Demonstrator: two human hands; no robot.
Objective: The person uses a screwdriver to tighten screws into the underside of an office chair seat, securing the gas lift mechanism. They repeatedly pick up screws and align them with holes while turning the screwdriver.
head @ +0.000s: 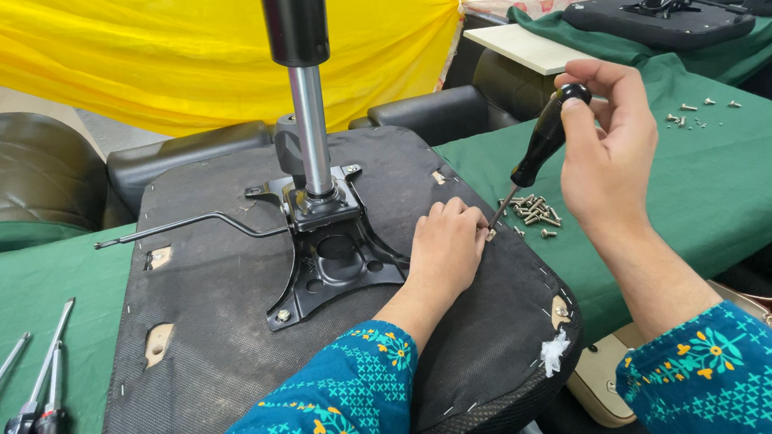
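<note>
Your hands drive a screw into an upturned seat base [231,349].
Right hand [608,149] fingers grasp the screwdriver [541,145]; left hand [444,251] fingers, curled, pinch beside its tip. Keep the shaft straight.

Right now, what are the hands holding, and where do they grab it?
The right hand holds a screwdriver by the top of its black handle. The left hand holds nothing; it rests on the seat by the tip.
</note>
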